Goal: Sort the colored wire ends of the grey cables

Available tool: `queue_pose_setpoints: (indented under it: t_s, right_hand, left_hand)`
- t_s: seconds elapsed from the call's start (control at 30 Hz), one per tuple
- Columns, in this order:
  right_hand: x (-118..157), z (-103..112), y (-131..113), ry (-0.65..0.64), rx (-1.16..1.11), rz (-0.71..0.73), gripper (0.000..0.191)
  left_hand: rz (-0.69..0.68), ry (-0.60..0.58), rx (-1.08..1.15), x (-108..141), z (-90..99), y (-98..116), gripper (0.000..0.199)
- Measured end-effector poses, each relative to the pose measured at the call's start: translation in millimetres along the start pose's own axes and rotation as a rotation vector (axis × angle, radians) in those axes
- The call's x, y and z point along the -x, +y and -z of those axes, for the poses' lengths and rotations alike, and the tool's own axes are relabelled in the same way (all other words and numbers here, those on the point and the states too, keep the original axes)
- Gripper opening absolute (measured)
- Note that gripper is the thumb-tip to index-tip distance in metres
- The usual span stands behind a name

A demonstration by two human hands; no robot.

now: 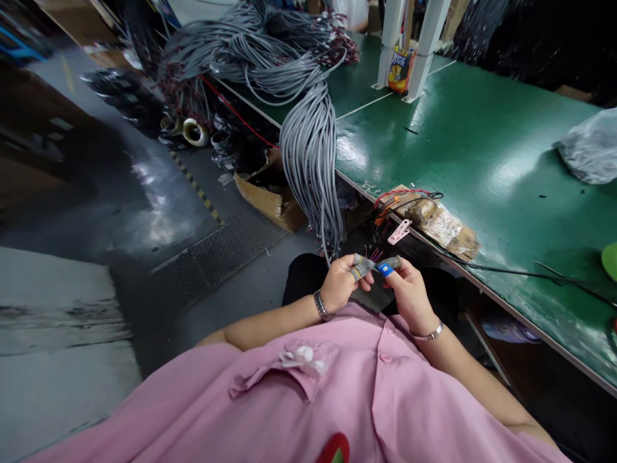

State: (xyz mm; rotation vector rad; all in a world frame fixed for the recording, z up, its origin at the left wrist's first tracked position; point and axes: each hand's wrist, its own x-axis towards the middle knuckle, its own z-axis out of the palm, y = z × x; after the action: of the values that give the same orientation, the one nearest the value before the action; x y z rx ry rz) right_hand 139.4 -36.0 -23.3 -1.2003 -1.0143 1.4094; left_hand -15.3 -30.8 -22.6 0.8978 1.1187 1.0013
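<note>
Low over my lap, at the table's near edge, my left hand (343,283) pinches the end of a grey cable; grey coverings wrap some of its fingertips. Thin coloured wires (374,254) fan out from that end between the two hands. My right hand (411,290) is closed at the same spot, thumb pressed to finger, with a blue wrap (385,269) on the thumb. What exactly its fingertips grip is hidden, but they meet the wires. A thick bundle of grey cables (311,141) hangs over the table edge just beyond my left hand.
On the green table (482,148) stand white posts (421,51) with a colourful packet (400,69). A taped wooden block (441,222) and a pink clip (400,232) sit at the near edge. A clear plastic bag (590,146) lies right. A cardboard box (270,193) is on the floor.
</note>
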Motion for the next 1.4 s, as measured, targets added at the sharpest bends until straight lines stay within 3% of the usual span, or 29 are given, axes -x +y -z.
queue_pose_setpoints:
  t_s: [0.23,0.53,1.03,1.27,1.4]
  right_hand:
    - [2,-1,-2,-0.017,0.029,0.014,0.022]
    - [-6,-3,-13,-0.067,0.004,-0.028,0.027]
    - [-1,-4,-2,0.034,0.018,0.034,0.023]
    - [2,-2,-3,-0.026,-0.055,0.006,0.019]
    - [-2,7,-3,0.021,-0.186,-0.045,0.022]
  left_hand:
    - [0.009,0.033,0.082,-1,0.3,2,0.029]
    - [-0.019,-0.01,-0.003,2,-0.5,-1,0.03]
    - [-0.001,0.025,0.084,1,-4.0,4,0.029]
    - [-0.043,0.027,0.053,3,-1.6,2,0.029]
    - [-0.051,0.036,0.017,3,0.1,4,0.032]
